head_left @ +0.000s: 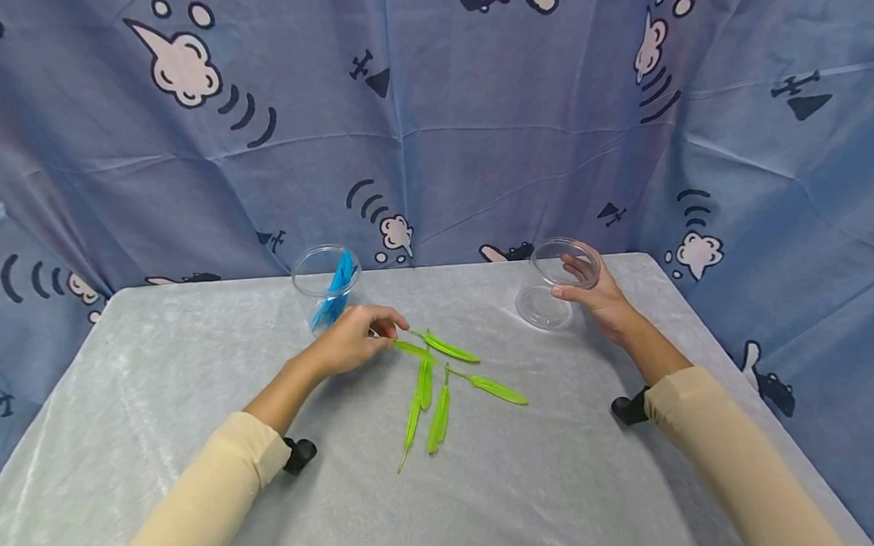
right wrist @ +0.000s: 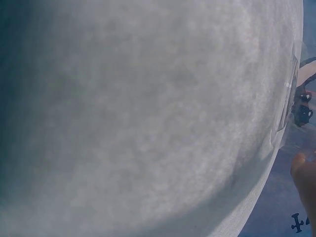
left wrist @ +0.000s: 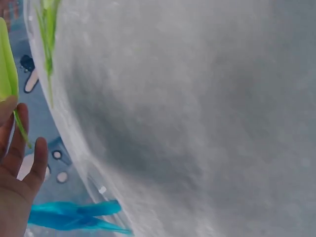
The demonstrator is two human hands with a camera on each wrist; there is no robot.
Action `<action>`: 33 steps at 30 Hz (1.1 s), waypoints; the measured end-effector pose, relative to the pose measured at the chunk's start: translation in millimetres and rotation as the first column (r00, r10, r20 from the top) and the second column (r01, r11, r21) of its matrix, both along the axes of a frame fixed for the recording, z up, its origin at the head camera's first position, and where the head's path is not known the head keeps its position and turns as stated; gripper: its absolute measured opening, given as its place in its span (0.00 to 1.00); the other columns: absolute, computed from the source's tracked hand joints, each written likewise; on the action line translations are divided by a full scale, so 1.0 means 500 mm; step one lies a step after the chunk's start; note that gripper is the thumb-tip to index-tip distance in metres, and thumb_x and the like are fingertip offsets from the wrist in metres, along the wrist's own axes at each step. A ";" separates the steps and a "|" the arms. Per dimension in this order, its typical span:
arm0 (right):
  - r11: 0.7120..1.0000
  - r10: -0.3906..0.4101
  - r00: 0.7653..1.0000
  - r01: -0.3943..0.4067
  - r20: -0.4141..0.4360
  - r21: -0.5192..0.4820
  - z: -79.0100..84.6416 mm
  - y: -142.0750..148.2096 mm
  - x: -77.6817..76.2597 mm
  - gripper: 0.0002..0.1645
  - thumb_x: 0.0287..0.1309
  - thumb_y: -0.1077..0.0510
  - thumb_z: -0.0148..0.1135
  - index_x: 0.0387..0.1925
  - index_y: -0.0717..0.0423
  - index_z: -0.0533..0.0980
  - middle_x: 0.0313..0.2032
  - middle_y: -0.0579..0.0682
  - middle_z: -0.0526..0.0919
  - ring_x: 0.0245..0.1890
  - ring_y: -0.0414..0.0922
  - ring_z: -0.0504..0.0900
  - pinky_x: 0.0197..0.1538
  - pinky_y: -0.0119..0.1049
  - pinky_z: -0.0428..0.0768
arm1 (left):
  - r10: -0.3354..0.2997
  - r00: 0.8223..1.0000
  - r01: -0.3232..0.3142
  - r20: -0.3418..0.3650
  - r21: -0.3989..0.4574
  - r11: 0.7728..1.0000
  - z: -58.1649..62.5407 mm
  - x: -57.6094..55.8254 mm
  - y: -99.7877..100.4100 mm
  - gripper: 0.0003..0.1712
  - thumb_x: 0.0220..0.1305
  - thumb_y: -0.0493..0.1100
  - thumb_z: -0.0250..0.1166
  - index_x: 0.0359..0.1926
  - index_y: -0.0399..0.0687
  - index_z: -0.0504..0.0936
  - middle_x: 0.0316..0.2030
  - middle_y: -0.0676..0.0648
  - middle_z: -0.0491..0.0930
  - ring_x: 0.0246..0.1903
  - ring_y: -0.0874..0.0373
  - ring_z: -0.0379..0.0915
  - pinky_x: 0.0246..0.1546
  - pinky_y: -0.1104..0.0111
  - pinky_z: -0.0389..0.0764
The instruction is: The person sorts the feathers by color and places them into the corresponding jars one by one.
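Green, soft and likely near-weightless, the feather (head_left: 415,350) is pinched in the left grip (head_left: 358,338) over the counter (head_left: 540,484); its quill (left wrist: 21,127), probably stiffer, seems the place to hold. The right grip (head_left: 602,300) holds a clear cup (head_left: 543,290), far right.

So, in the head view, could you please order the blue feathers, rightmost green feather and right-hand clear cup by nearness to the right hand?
1. Right-hand clear cup, held.
2. Rightmost green feather, central.
3. Blue feathers, farther left.
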State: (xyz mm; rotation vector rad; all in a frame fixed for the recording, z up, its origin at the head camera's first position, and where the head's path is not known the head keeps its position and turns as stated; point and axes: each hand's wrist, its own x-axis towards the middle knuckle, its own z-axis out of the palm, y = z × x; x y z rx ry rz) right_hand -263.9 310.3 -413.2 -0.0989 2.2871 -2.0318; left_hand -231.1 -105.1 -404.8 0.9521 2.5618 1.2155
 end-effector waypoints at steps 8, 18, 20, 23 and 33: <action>1.000 -0.002 1.000 0.002 -0.005 0.000 -0.002 0.003 0.001 0.58 0.60 0.71 0.63 0.78 0.43 0.39 0.77 0.59 0.46 0.76 0.52 0.46 0.75 0.51 0.52 | -0.013 1.000 0.011 0.021 0.085 0.996 0.024 0.002 0.037 0.13 0.62 0.28 0.65 0.47 0.42 0.85 0.34 0.44 0.82 0.36 0.57 0.78 0.44 0.62 0.81; 1.000 0.001 1.000 -0.001 -0.010 -0.007 -0.002 0.003 0.003 0.58 0.60 0.72 0.63 0.79 0.44 0.39 0.77 0.59 0.46 0.76 0.53 0.46 0.74 0.50 0.54 | -0.001 1.000 0.001 0.001 0.208 0.978 0.064 -0.013 0.087 0.12 0.63 0.28 0.66 0.47 0.37 0.84 0.34 0.44 0.82 0.37 0.55 0.79 0.45 0.64 0.82; 1.000 0.002 1.000 -0.002 -0.013 -0.008 -0.002 0.004 0.003 0.58 0.60 0.72 0.63 0.79 0.44 0.40 0.77 0.60 0.46 0.76 0.53 0.46 0.74 0.49 0.55 | 0.016 1.000 -0.013 -0.009 0.231 0.973 0.075 -0.016 0.097 0.12 0.63 0.28 0.66 0.47 0.37 0.84 0.34 0.45 0.82 0.37 0.55 0.79 0.45 0.65 0.82; 1.000 -0.005 1.000 0.005 -0.009 -0.002 -0.003 0.005 0.002 0.58 0.60 0.71 0.64 0.78 0.43 0.41 0.77 0.59 0.47 0.76 0.52 0.46 0.74 0.49 0.55 | 0.039 0.999 -0.033 -0.017 0.262 0.965 0.091 -0.020 0.113 0.11 0.63 0.29 0.65 0.47 0.38 0.84 0.34 0.45 0.82 0.36 0.55 0.80 0.44 0.66 0.82; 1.000 -0.021 1.000 0.021 -0.003 0.011 -0.004 0.002 -0.002 0.58 0.59 0.70 0.65 0.78 0.43 0.41 0.77 0.58 0.48 0.76 0.51 0.47 0.74 0.51 0.53 | 0.073 0.996 -0.053 -0.055 0.301 0.952 0.135 -0.033 0.165 0.12 0.65 0.31 0.65 0.50 0.39 0.83 0.36 0.46 0.82 0.37 0.56 0.80 0.41 0.66 0.81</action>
